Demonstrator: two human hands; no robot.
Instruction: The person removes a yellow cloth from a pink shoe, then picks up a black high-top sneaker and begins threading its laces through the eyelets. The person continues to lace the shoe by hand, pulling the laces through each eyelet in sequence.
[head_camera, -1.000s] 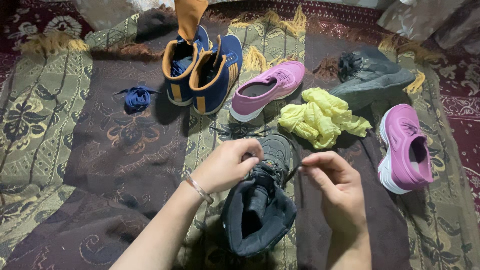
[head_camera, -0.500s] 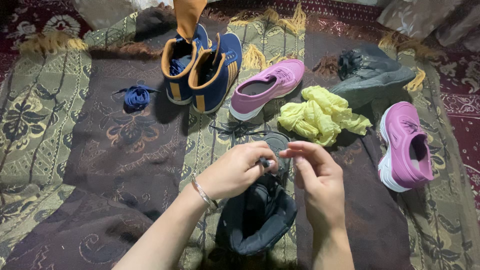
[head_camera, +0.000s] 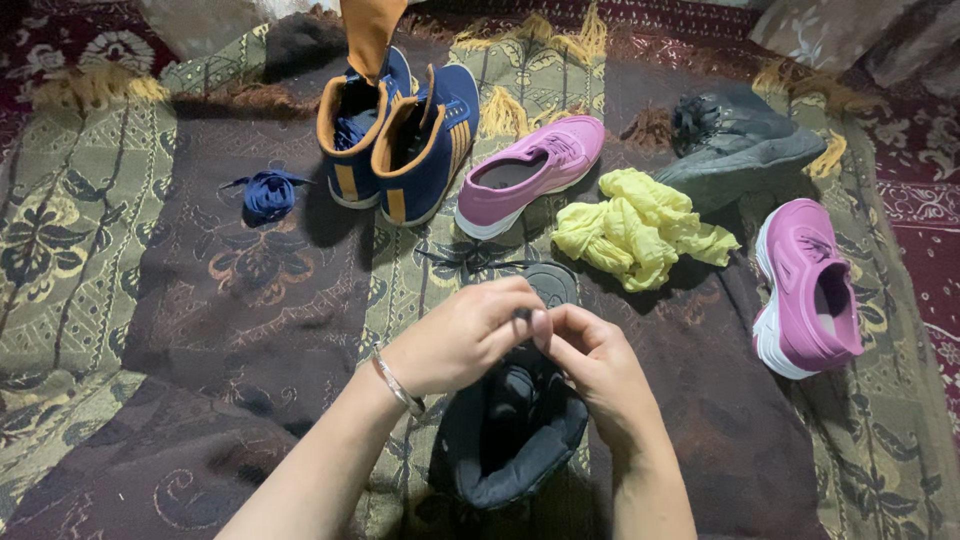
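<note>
A black high-top shoe (head_camera: 510, 425) lies on the patterned cloth with its toe pointing away from me. My left hand (head_camera: 460, 335) and my right hand (head_camera: 590, 360) meet above its lacing, fingertips pinched together on a black shoelace (head_camera: 522, 316). A metal bangle sits on my left wrist. The lace's loose part (head_camera: 470, 262) trails on the cloth beyond the toe.
A pair of blue and orange high-top shoes (head_camera: 400, 130) stands at the back, a blue lace bundle (head_camera: 268, 192) to its left. Two pink sneakers (head_camera: 530, 172) (head_camera: 808, 290), a yellow cloth (head_camera: 635, 228) and a grey shoe (head_camera: 735, 150) lie to the right.
My right hand has moved left from beside the shoe to meet my left hand over the laces. Both now pinch the lace together.
</note>
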